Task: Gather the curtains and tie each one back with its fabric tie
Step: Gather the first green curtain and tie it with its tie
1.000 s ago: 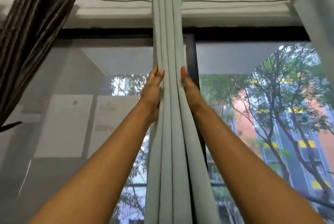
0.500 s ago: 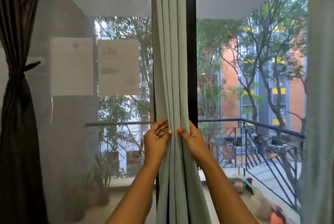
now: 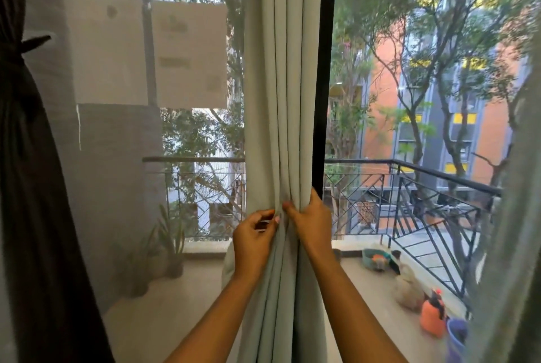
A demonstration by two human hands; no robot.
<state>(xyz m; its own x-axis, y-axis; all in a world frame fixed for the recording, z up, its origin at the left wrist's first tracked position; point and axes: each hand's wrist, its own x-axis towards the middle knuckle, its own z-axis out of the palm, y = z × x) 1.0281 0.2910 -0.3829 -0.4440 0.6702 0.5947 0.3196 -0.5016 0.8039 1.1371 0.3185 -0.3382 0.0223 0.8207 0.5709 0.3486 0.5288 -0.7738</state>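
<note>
Dark curtain (image 3: 26, 187) at far L already tied back. Grey curtain (image 3: 278, 99) bunched at centre mullion; L hand (image 3: 254, 241) and R hand (image 3: 308, 219) both curled round its folds. Tie not seen, tying pending.

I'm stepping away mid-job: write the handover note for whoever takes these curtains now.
Left hand pinches the gathered pale green curtain; right hand grips it from the other side, at the same height.
Done: dark brown curtain at far left is tied back with its fabric tie.
Left: the green one's tie is not in view; find it, tie. The curtain at right edge: state unclear.
</note>
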